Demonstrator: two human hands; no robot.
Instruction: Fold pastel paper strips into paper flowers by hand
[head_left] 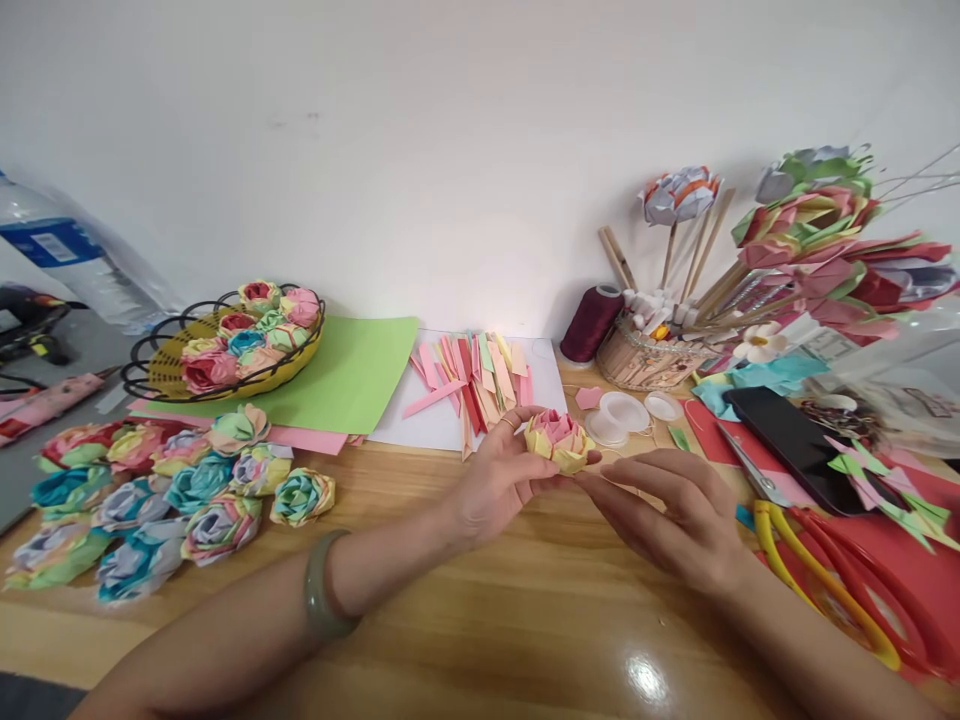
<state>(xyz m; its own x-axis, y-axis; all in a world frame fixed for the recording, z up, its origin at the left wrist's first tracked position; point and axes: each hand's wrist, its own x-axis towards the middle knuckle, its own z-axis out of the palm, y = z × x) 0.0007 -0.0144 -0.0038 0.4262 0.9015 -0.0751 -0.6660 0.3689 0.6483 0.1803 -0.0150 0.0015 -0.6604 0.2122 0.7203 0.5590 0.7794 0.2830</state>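
A folded paper flower [559, 437], pink in the middle with pale yellow outer petals, is held upright a little above the wooden table. Around its left side and underside curl the fingers of my left hand [491, 485]. My right hand [675, 510] is closed in a pinch, its fingertips right beside the flower's lower right edge. What those fingertips grip is too small to make out; a thin thread shows just behind them. Behind the flower, folded paper strips [487, 375] in pink, red, peach and green lie on a white sheet [390, 425].
Finished paper flowers [176, 485] cluster at left, below a yellow basket [161, 370] of more. On the right are a pen-holder basket [649, 360] with stemmed flowers, a maroon thread spool [591, 322], clear round lids [619, 415], a black phone [795, 450] and scissors [814, 570].
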